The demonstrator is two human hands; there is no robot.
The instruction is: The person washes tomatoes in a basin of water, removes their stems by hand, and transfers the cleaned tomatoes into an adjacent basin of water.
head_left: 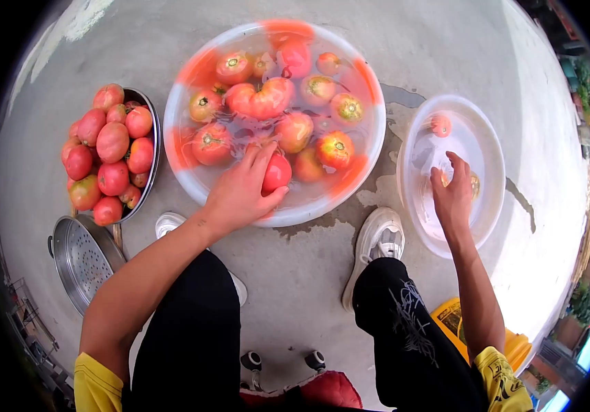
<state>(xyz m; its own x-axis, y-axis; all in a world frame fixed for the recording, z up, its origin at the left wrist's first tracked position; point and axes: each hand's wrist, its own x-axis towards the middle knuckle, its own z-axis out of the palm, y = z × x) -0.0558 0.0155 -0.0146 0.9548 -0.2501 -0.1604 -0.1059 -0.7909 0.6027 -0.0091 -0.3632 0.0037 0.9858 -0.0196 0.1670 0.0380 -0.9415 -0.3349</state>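
Observation:
My left hand [236,192] is at the near edge of a large red-and-white basin [274,218] of water, its fingers closed around a smooth red tomato [277,173]. Several more tomatoes float around it, among them a wide lobed tomato [262,98] and a tomato with a yellow-green top [335,149]. Over the smaller white basin [494,175] on the right is my right hand [453,196], thumb and fingers apart, nothing visible in its grasp. Under and beside that hand, tomatoes show only in part; a red tomato [440,125] sits at the basin's far end.
A metal bowl [152,165] heaped with tomatoes [112,142] stands left of the large basin. Below it lies a perforated metal strainer [85,257]. My shoes [379,240] are close to the basins. A yellow container [451,317] is beside my right leg. Wet patches mark the concrete floor [295,275].

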